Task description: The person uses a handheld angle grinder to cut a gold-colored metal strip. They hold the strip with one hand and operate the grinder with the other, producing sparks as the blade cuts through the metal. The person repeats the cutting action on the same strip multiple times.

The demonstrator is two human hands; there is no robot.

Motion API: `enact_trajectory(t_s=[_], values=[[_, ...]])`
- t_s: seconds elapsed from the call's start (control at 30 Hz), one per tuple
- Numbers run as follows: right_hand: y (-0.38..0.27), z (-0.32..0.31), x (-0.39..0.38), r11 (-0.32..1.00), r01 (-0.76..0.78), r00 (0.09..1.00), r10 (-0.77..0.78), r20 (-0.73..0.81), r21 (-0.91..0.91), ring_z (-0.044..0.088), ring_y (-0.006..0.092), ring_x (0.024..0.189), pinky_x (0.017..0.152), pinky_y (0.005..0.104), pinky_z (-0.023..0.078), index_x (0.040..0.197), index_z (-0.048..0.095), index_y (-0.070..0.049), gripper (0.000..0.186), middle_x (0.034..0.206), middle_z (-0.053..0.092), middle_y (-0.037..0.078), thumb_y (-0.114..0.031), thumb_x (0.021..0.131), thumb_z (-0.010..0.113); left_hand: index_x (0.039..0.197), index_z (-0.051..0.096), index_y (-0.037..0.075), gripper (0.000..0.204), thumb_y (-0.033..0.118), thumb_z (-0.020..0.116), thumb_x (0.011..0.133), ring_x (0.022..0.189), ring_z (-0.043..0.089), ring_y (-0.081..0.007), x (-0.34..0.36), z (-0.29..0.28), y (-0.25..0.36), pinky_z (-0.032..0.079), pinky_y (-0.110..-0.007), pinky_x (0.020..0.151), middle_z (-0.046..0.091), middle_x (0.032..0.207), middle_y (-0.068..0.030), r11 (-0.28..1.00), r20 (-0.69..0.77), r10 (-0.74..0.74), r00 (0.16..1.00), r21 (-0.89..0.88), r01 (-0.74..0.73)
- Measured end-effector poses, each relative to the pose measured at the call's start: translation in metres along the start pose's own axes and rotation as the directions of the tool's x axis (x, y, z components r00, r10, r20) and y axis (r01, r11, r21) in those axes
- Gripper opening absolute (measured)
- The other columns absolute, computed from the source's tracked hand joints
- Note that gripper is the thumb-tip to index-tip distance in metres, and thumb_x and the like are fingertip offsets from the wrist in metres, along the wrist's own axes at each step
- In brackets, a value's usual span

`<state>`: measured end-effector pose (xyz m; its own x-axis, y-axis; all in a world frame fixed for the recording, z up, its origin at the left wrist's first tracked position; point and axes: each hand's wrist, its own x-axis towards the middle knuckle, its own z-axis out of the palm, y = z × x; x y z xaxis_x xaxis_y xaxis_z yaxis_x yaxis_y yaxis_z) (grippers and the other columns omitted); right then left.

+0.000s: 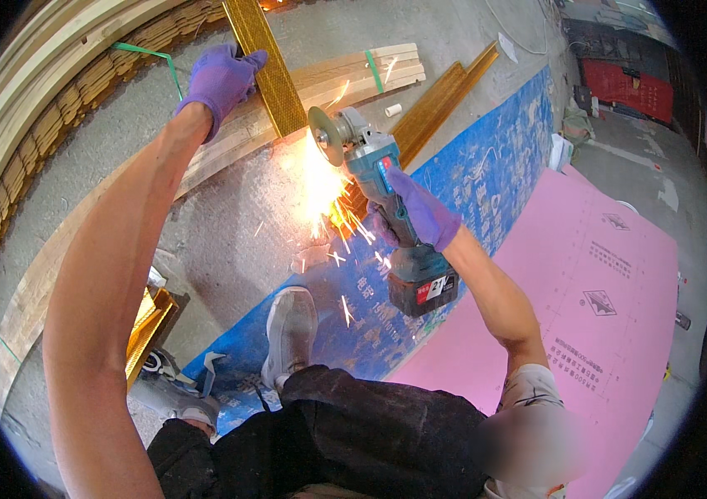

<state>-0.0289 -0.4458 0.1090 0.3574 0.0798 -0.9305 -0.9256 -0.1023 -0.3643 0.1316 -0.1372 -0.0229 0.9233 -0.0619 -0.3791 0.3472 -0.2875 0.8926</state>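
Observation:
My left hand [220, 81], in a purple glove, grips the left edge of a gold patterned trim strip [277, 87], its thumb lying over the face. My right hand [424, 212], in a matching glove, is wrapped round the body of a teal cordless angle grinder [371, 160] with a dark battery pack [422, 283] at its lower end. The grinder's disc [325, 135] is beside the near end of the strip. Bright sparks [328, 204] spray down from there toward the floor, and their glare hides the exact contact.
Bundled pale wooden battens [362, 79] lie behind the strip. More gold trim [436, 108] rests to the right, and a short gold piece [150, 333] at lower left. Blue printed sheeting [486, 158] and pink board [569, 266] cover the floor. My shoe [291, 328] is below the sparks.

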Motion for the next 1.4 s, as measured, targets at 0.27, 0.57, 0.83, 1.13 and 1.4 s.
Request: enact_trajectory(t_s=[0.27, 0.57, 0.83, 1.13, 1.4], values=[[-0.002, 0.002, 0.007, 1.000, -0.003, 1.000, 0.003, 0.007, -0.019, 0.061, 0.0178, 0.052, 0.047, 0.0324, 0.049, 0.096, 0.060, -0.007, 0.073, 0.067, 0.063, 0.005, -0.080, 0.090, 0.056, 0.098, 0.073, 0.005, 0.029, 0.033, 0.072, 0.100, 0.063, 0.060, -0.0103, -0.001, -0.002, 0.001, 0.048, -0.028, 0.056, 0.066, 0.076, -0.0016, 0.994, 0.023, -0.044, 0.999, -0.096, 0.046], [-0.010, 0.005, 0.009, 0.998, 0.043, 0.998, -0.040, 0.057, -0.052, 0.061, 0.0157, 0.051, 0.047, 0.0310, 0.048, 0.098, 0.061, -0.005, 0.071, 0.067, 0.061, 0.005, -0.075, 0.096, 0.053, 0.098, 0.072, 0.001, 0.033, 0.034, 0.072, 0.099, 0.063, 0.064, -0.0158, -0.005, -0.003, 0.007, 0.054, -0.033, 0.058, 0.069, 0.076, -0.0064, 0.987, 0.034, -0.077, 0.996, -0.141, 0.081], [-0.023, 0.021, 0.009, 0.999, 0.043, 0.997, -0.044, -0.062, -0.019, 0.061, 0.0144, 0.052, 0.048, 0.0293, 0.051, 0.098, 0.061, -0.006, 0.067, 0.070, 0.062, 0.005, -0.073, 0.098, 0.052, 0.095, 0.073, 0.000, 0.032, 0.032, 0.072, 0.099, 0.062, 0.065, -0.0165, -0.007, -0.004, 0.008, 0.054, -0.035, 0.059, 0.069, 0.074, -0.0081, 0.989, 0.012, -0.057, 0.998, -0.138, 0.058], [-0.020, 0.016, 0.018, 0.992, 0.120, 0.988, -0.122, -0.091, -0.028, 0.061, 0.0161, 0.052, 0.048, 0.0315, 0.051, 0.097, 0.061, -0.004, 0.067, 0.070, 0.064, 0.007, -0.071, 0.097, 0.056, 0.095, 0.072, -0.001, 0.035, 0.034, 0.073, 0.099, 0.065, 0.066, -0.0157, -0.005, -0.001, 0.009, 0.055, -0.033, 0.060, 0.069, 0.077, -0.0075, 0.986, 0.018, -0.082, 0.997, -0.146, 0.083], [-0.029, 0.020, 0.013, 0.991, 0.116, 0.993, -0.117, -0.019, -0.061, 0.061, 0.0152, 0.051, 0.046, 0.0311, 0.050, 0.094, 0.061, -0.003, 0.069, 0.067, 0.063, 0.007, -0.072, 0.097, 0.055, 0.093, 0.072, -0.001, 0.033, 0.031, 0.073, 0.099, 0.065, 0.066, -0.0147, -0.011, -0.002, 0.016, 0.055, -0.033, 0.060, 0.068, 0.075, -0.0069, 0.977, 0.024, -0.105, 0.994, -0.185, 0.108]])
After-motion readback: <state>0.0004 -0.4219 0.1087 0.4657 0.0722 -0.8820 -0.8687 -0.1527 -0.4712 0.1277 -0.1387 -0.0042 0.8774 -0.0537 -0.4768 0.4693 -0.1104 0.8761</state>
